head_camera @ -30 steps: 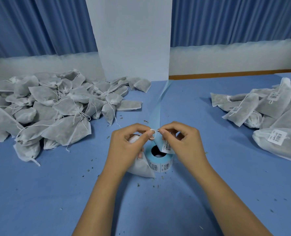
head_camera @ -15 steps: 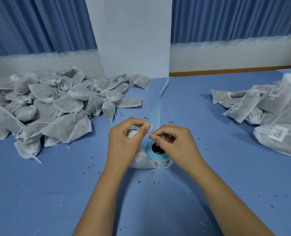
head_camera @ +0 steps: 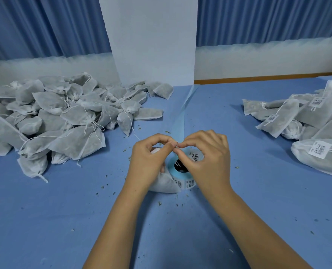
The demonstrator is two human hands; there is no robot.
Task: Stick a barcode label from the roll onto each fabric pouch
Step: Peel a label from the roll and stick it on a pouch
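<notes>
Pouch [head_camera: 162, 185] in my left grip [head_camera: 147, 160]: matt non-woven cloth, semi-sheer. Label [head_camera: 195, 155] in my right grip [head_camera: 209, 164]: smooth white paper. Roll [head_camera: 184, 182]: glossy blue liner. Worktop [head_camera: 64, 210]: matt blue cloth.

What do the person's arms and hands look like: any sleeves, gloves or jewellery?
The left hand and right hand are bare: no gloves, rings or watch show. The left forearm and right forearm are uncovered too, no sleeve within the frame.
</notes>
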